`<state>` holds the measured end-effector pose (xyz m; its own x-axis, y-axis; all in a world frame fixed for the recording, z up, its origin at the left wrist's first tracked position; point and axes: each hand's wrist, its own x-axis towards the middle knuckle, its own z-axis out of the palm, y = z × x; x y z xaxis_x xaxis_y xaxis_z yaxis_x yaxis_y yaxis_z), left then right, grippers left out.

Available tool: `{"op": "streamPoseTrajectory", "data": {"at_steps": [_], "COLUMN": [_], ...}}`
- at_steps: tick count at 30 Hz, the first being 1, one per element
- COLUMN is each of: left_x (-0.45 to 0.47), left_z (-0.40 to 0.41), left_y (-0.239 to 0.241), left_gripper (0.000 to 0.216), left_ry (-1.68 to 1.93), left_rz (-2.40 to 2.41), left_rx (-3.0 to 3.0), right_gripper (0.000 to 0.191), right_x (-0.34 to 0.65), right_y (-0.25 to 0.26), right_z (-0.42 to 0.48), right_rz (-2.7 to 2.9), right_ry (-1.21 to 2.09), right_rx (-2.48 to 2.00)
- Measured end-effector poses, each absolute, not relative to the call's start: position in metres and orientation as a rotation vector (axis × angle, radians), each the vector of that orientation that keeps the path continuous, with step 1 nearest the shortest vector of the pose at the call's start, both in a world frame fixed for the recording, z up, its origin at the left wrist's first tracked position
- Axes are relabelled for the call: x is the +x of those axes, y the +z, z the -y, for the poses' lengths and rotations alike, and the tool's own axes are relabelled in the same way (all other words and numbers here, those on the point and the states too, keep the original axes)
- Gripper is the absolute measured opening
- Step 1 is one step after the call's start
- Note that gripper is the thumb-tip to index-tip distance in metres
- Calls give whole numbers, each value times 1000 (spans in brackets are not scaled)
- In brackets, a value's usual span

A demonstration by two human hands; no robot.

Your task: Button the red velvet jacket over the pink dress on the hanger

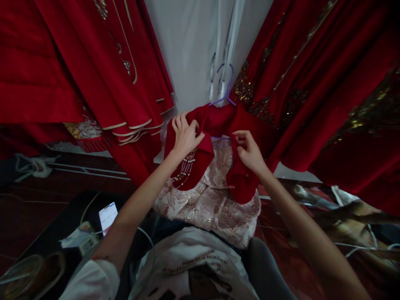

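Note:
A small red jacket point(218, 125) with beaded tassels hangs on a purple hanger point(229, 81) over a pale pink and gold brocade dress point(212, 204). My left hand point(185, 135) is closed on the jacket's left front edge near the collar. My right hand point(248, 152) pinches the jacket's right front edge. Both hands hold the garment in front of me, above my lap.
Long red garments with gold trim hang at the left point(78, 71) and at the right point(328, 91). A white wall point(190, 50) is behind. A lit phone point(108, 214) and cables lie on a dark surface at lower left. The floor is dark red tile.

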<state>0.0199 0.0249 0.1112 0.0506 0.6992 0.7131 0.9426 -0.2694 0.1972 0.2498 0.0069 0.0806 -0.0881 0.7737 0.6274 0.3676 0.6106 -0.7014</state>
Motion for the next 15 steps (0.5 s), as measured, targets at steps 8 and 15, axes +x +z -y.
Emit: {"op": "streamPoseTrajectory", "data": {"at_steps": [8, 15], "left_x": [53, 58], "left_z": [-15, -26], "left_y": [84, 67], "left_gripper": [20, 24], "left_ry": [-1079, -1331], "left_rz": [1664, 1580], "left_rx": [-2276, -2530], "right_gripper": [45, 41], "right_x": [233, 199], "right_y": [72, 78], "right_z": [-15, -11], "right_rz": [1477, 1590], "right_ry": [794, 783], "right_rx": [-857, -772]}}
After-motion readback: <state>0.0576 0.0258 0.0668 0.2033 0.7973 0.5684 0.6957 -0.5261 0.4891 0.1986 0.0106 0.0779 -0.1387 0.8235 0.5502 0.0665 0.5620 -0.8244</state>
